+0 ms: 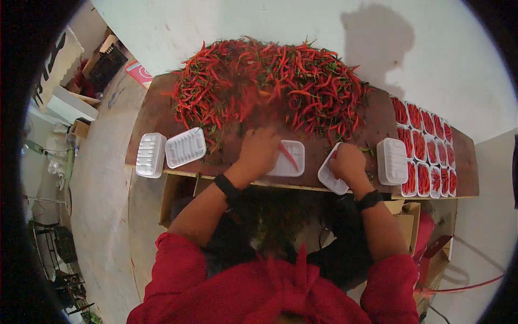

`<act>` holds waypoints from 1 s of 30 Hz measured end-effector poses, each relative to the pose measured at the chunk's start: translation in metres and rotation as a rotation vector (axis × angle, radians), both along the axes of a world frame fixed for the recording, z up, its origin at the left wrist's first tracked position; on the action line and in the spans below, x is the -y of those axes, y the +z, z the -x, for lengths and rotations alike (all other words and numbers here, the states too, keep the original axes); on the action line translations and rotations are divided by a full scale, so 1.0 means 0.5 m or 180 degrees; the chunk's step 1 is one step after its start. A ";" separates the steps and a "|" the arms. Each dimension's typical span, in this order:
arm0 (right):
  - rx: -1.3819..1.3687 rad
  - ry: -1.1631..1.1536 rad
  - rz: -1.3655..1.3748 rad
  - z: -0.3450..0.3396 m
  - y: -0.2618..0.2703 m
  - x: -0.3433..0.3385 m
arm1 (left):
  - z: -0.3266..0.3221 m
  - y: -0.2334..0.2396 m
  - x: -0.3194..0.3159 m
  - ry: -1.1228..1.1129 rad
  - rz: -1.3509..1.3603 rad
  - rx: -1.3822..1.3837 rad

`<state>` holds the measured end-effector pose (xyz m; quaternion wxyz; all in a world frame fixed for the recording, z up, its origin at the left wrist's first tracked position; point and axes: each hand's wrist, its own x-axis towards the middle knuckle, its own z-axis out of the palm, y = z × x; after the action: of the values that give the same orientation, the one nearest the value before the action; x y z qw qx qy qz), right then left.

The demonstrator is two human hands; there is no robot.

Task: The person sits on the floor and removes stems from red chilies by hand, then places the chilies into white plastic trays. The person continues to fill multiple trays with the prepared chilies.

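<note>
My left hand (pixel 261 150) is over the left side of a white plastic tray (pixel 297 148) near the table's front edge. One red chili pepper (pixel 289 157) shows in that tray, its upper end by my curled fingers. Whether they grip it cannot be made out. Farther right, my right hand (pixel 349 162) is bent over another white tray (pixel 332 182), which sits askew at the edge. A bit of red shows beside the fingers there, but the fingertips are hidden. Beyond both hands, a large heap of red chili peppers (pixel 315 81) with green stems lies against the wall.
A stack of white trays (pixel 150 156) and a slanted white tray (pixel 186 148) are at the left. At the right, another tray stack (pixel 391 162) stands beside rows of chili-filled trays (pixel 421 146). Cardboard boxes (pixel 408 222) are below the brown table (pixel 151 109).
</note>
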<state>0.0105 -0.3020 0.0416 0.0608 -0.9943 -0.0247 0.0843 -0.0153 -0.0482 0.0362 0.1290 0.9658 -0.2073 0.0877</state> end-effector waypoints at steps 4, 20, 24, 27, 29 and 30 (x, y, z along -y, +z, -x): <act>-0.0057 -0.0052 0.0086 0.000 0.004 -0.014 | -0.003 0.005 -0.005 0.0024 0.0012 -0.0173; -0.1091 -0.0356 -0.1737 -0.045 0.048 0.048 | -0.003 0.010 -0.015 -0.0114 0.1090 -0.0534; -0.1752 -0.0203 -0.3191 -0.019 0.043 -0.016 | 0.003 0.019 0.022 -0.0177 0.2404 -0.1560; -0.2162 0.0005 -0.3781 -0.010 0.026 -0.067 | 0.010 0.030 0.031 -0.0137 0.3421 -0.2492; -0.2198 0.0145 -0.3988 -0.009 0.017 -0.089 | 0.012 0.034 0.030 0.0154 0.3425 -0.2585; -0.2102 0.0239 -0.4069 -0.009 0.015 -0.098 | 0.012 0.034 0.029 0.0248 0.3555 -0.2544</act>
<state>0.0150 -0.2532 0.0493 0.6321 -0.6854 -0.0837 0.3516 -0.0211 -0.0628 0.0532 0.6707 0.7196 -0.0327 -0.1769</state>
